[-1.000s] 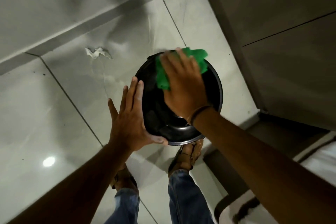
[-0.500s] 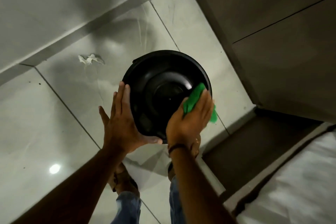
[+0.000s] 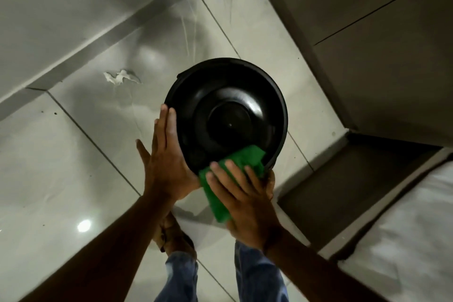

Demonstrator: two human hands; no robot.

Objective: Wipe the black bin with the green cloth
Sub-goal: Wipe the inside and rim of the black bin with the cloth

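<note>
Black bin (image 3: 245,95): smooth plastic, glossy, highlights on its curved surface. Green cloth (image 3: 235,167) at the bin's near edge: matt woven fabric, slightly rough, folded. Floor (image 3: 73,167) around the bin: large polished tiles, glossy, reflecting a lamp. Scrap (image 3: 120,77) left of the bin: crumpled white paper, matt.

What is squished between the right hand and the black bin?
The green cloth. In the head view, the right hand presses it flat against the near edge of the black bin.

Glossy round black bin (image 3: 228,115), seemingly bottom-up; green cloth (image 3: 241,162) on its near edge.
</note>
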